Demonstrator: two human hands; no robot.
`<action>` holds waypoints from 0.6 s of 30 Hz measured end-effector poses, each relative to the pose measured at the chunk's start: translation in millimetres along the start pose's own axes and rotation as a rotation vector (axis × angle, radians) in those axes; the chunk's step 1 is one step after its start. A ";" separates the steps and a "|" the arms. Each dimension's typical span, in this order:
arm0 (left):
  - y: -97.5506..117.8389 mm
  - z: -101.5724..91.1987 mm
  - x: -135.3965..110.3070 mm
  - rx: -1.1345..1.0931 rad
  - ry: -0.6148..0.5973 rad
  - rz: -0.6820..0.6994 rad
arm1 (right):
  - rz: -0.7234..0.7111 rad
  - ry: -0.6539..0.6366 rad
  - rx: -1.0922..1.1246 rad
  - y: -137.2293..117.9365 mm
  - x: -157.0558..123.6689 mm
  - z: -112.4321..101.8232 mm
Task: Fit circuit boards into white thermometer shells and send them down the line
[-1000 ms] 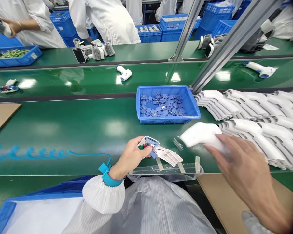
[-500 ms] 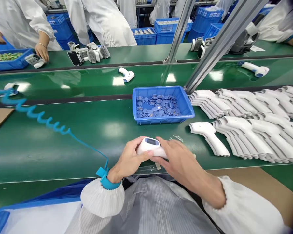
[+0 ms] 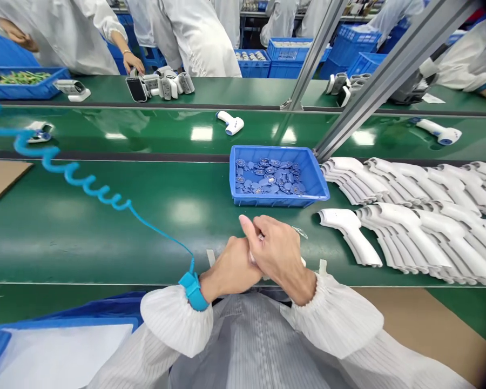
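Both of my hands meet over the near edge of the green bench, closed around a white gun-shaped thermometer (image 3: 261, 236). Only slivers of it show between the fingers. My left hand (image 3: 235, 266) is curled under and around it, with a blue wrist strap (image 3: 195, 292) on that wrist. Across the top lies my right hand (image 3: 278, 253), wrapped over the thermometer with its thumb pointing up and to the left. Just beyond the hands stands a blue bin (image 3: 279, 202) of small blue oval parts (image 3: 267, 175).
Stacked white gun-shaped shells (image 3: 405, 227) cover the bench's right side. A metal post (image 3: 372, 81) rises behind the bin. Finished-looking thermometers (image 3: 230, 123) lie on the belt (image 3: 154, 129). A coiled blue cord (image 3: 93, 186) runs to my left wrist. Co-workers in white coats stand opposite.
My right hand has turned and closed over the thermometer, hiding its display, which showed before. My left hand has turned too. The view has shifted slightly; a co-worker's hand moved right to grey-white devices.
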State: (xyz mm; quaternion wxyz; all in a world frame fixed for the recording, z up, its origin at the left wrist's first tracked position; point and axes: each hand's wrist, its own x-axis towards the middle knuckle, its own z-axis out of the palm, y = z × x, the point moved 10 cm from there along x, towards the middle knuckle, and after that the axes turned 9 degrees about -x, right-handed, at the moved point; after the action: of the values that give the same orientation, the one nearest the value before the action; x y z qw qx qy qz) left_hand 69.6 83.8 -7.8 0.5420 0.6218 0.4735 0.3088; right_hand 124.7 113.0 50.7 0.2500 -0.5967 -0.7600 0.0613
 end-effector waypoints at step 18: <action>5.9 8.9 -1.3 0.216 0.052 0.011 | 0.126 0.165 -0.006 26.7 -15.8 -27.3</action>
State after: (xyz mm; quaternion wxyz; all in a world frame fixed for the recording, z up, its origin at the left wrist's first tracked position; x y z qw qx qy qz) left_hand 78.7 79.4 -3.9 0.4576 0.6709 0.5145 0.2753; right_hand 163.1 100.0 59.1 0.3056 -0.6473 -0.6979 0.0253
